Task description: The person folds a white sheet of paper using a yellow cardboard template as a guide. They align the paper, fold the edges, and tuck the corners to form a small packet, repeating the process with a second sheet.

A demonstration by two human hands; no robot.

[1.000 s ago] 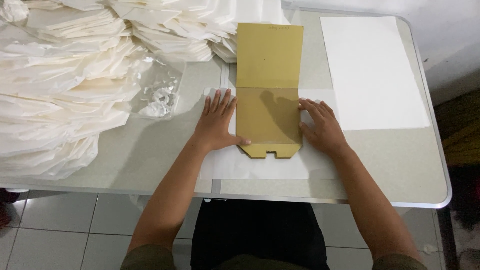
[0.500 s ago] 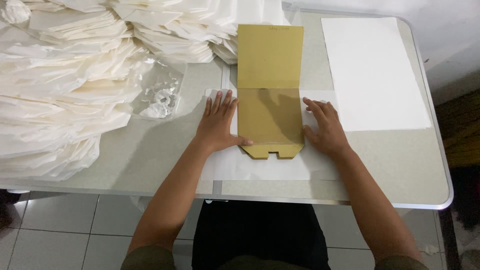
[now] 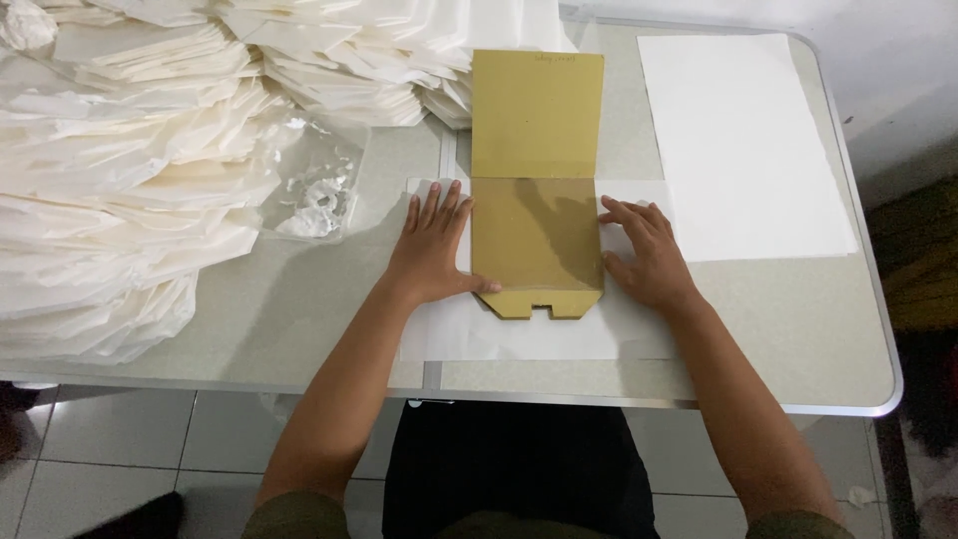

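Left hand (image 3: 431, 252) flat and open, fingers spread, pressing the white paper sheet (image 3: 519, 334) right beside the brown card (image 3: 537, 235). Right hand (image 3: 644, 258) open too, flat on the sheet at the card's other side. Card lying on the sheet, mid bench (image 3: 798, 339). No fold made around the card yet. Big heap of finished-looking white paper bags (image 3: 130, 170) left of the card; blank sheets (image 3: 743, 140) stacked to its right.

Pale grey speckled surface (image 3: 798, 329) with rounded metal-edged corners, a seam running across its middle. Below, light grey tiled floor (image 3: 120, 439) with thin dark joints. Off-white wall (image 3: 878, 60) at upper right, dim shadowed area beside the right edge. Soft, even light.
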